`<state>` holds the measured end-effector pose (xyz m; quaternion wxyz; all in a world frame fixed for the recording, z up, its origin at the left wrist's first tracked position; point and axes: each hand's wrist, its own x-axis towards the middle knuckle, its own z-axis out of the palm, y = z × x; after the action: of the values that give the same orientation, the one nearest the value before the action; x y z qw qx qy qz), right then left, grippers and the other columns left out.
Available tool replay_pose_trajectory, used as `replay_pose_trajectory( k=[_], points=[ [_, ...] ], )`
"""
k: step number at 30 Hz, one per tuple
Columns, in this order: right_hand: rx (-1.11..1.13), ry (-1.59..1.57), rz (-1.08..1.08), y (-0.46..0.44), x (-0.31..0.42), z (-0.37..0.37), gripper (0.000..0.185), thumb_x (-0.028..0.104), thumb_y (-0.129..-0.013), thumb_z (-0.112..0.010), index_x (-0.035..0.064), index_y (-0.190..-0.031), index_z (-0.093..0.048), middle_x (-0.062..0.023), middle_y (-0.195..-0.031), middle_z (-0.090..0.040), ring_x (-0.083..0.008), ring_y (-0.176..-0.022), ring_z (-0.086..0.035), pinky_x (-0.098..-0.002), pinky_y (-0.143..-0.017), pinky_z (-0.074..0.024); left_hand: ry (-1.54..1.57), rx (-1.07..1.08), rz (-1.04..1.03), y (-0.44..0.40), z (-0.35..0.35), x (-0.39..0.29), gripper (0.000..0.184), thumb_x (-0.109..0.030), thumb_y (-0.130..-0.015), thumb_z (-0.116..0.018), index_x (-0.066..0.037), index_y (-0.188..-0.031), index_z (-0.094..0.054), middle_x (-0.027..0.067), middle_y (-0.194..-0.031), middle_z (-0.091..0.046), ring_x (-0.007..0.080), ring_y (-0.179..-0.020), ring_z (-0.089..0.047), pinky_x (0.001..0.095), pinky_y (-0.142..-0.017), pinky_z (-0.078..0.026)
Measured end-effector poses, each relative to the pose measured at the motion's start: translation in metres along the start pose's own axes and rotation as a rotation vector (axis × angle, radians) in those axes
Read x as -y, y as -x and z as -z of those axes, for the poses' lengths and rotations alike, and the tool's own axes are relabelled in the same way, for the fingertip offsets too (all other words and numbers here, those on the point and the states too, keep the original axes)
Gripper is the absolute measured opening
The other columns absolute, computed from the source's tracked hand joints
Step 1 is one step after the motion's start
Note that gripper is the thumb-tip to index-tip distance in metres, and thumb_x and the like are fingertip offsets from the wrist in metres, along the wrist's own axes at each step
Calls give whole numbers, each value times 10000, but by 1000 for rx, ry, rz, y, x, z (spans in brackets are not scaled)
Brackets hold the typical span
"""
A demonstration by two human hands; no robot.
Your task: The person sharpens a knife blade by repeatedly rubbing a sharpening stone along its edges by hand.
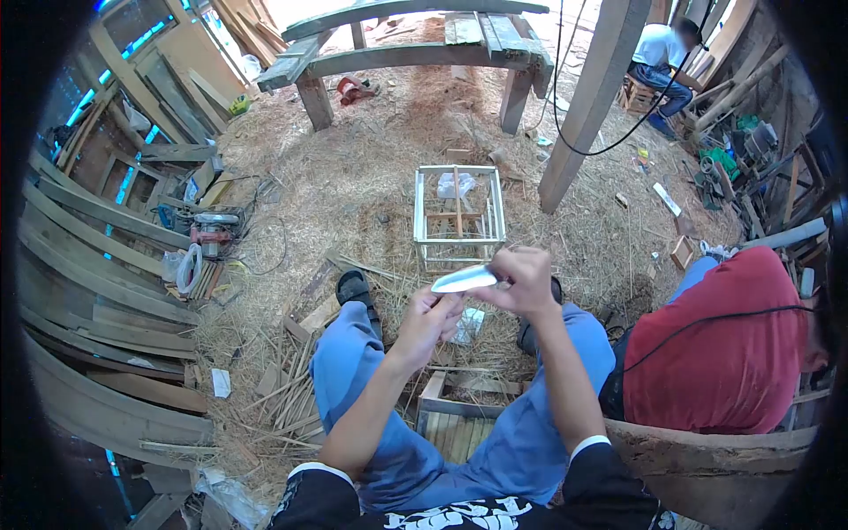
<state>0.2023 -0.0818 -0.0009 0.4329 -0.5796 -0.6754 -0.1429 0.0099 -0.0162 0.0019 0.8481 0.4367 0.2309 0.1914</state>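
My right hand [526, 276] is closed around the handle end of a knife [464, 280]. Its broad, shiny blade points left, and the handle is hidden in my fist. Just below the blade is my left hand [427, 325], its fingers curled and pressed together. Whatever the left fingers pinch is too small or too covered to make out. Both hands are held above the gap between my knees. A white-framed wooden stand [420, 208] is on the floor beyond them, with a plastic bag [455, 185] in it.
Thin wooden strips [287, 397] and shavings cover the floor. A person in a red shirt [715, 353] sits close on my right; another person [662, 53] sits farther back. A wooden post [594, 106], a workbench [406, 60] and a power tool [212, 233] stand around.
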Motion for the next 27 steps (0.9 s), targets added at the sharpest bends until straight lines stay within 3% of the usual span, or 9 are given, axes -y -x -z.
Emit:
replay_pose_trajectory(
  k=[3, 5, 8, 9, 13, 17, 20, 24, 27],
  points=[
    [-105, -7, -264, 2, -17, -3, 531, 494, -715, -799, 102, -598, -458, -50, -481, -453, -215, -412, -490, -335, -428, -384, -1, 32, -15, 3, -1, -6, 401, -181, -1021, -505, -100, -1413, -490, -105, -669, -311, -1, -495, -246, 193, -425, -220],
    [-139, 1, -428, 5, -34, -3, 501, 501, -707, -799, 111, -617, -498, -46, -477, -462, -216, -423, -524, -340, -429, -397, -9, 37, -18, 6, -4, -5, 386, -174, -1015, -510, -106, -1394, -507, -103, -674, -297, 2, -504, -244, 190, -434, -208],
    [-30, 7, 5, -5, 0, 2, 479, 472, -741, -790, 79, -655, -529, -66, -487, -467, -211, -422, -518, -330, -430, -390, -35, -14, -2, 1, -1, -2, 389, -174, -1012, -510, -102, -1394, -505, -101, -665, -291, 2, -506, -247, 192, -433, -200],
    [24, -55, -2, -6, 11, 2, 479, 464, -740, -797, 70, -645, -541, -74, -492, -483, -208, -421, -519, -328, -433, -395, -30, -35, 3, 0, 0, 1, 390, -174, -1011, -512, -102, -1395, -503, -101, -661, -293, 2, -503, -248, 192, -431, -198],
    [-93, -7, -481, 2, -27, -4, 488, 480, -725, -804, 99, -605, -524, -68, -499, -517, -211, -435, -555, -345, -432, -411, -8, 24, 3, 2, -3, -6, 394, -171, -1008, -517, -104, -1396, -497, -103, -646, -305, -1, -488, -249, 193, -424, -192],
    [39, -38, -93, 1, 3, -7, 508, 462, -739, -802, 91, -603, -484, -77, -489, -484, -232, -430, -548, -355, -438, -412, -11, -25, 25, -3, 0, 0, 406, -172, -1011, -506, -103, -1411, -484, -108, -647, -296, -1, -482, -246, 189, -418, -192],
    [-2, -20, -120, 4, -2, -10, 504, 453, -731, -808, 83, -610, -489, -84, -496, -489, -242, -433, -548, -358, -439, -411, -3, 3, -9, -2, 2, 2, 407, -177, -1014, -505, -98, -1412, -483, -110, -650, -300, -3, -484, -245, 189, -416, -197],
    [-104, -34, -482, 2, -22, -12, 499, 439, -717, -817, 63, -645, -497, -91, -500, -495, -262, -447, -557, -355, -438, -409, -18, -13, -6, -1, -2, -1, 364, -180, -1014, -509, -82, -1364, -521, -109, -655, -323, -6, -482, -254, 189, -414, -204],
    [38, -41, -178, 0, 6, -9, 485, 435, -740, -801, 76, -646, -490, -90, -506, -508, -247, -450, -568, -352, -436, -412, -4, -71, 24, -6, 2, 2, 266, -167, -1014, -503, -71, -1246, -590, -104, -653, -314, 1, -486, -254, 183, -418, -194]
  ],
)
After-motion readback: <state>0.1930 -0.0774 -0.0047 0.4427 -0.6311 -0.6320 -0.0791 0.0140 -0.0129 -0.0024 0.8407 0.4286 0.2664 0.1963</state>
